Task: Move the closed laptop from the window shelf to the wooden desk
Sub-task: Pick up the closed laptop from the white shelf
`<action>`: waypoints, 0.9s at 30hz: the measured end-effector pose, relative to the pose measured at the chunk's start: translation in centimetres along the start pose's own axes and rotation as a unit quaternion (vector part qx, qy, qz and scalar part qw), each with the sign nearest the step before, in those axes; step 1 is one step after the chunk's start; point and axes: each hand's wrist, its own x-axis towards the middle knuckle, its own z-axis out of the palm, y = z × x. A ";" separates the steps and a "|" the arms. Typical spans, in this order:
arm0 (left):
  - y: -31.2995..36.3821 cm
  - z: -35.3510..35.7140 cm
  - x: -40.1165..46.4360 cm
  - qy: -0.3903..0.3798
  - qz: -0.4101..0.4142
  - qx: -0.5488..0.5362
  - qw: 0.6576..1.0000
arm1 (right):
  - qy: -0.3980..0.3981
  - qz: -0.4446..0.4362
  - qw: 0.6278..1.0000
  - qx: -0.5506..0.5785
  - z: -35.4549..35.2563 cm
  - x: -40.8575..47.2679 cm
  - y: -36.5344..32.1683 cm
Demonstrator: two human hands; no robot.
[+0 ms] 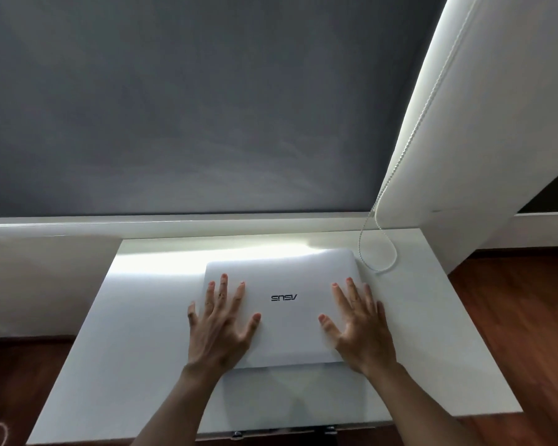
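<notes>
A closed white laptop [287, 278] with a dark logo lies flat in the middle of the white window shelf [142, 333]. My left hand [221, 326] rests palm down on the lid's left part, fingers spread. My right hand [358, 326] rests palm down on the lid's right part, fingers spread too. Neither hand curls around an edge. No wooden desk is in view.
A grey roller blind [190, 107] fills the window behind the shelf. Its white bead cord [379, 252] hangs down and loops on the shelf just right of the laptop's far corner. A white wall panel [496, 140] stands at the right. Dark wooden floor [529, 317] lies on both sides.
</notes>
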 end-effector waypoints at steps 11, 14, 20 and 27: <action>0.5 -0.2 -0.7 0.013 -0.133 -0.017 0.991 | -0.022 0.083 0.977 0.198 -0.4 -0.9 2.0; 1.1 -0.2 -0.8 0.003 -0.178 -0.074 0.981 | -0.014 0.090 0.970 0.224 -0.5 -1.1 2.0; 0.1 -1.4 -0.2 -0.005 -0.188 -0.184 0.965 | -0.027 0.101 0.950 0.295 -1.7 -1.2 1.7; 0.0 -2.6 -0.3 0.006 -0.198 -0.212 0.957 | -0.047 0.125 0.919 0.371 -3.4 -0.3 2.4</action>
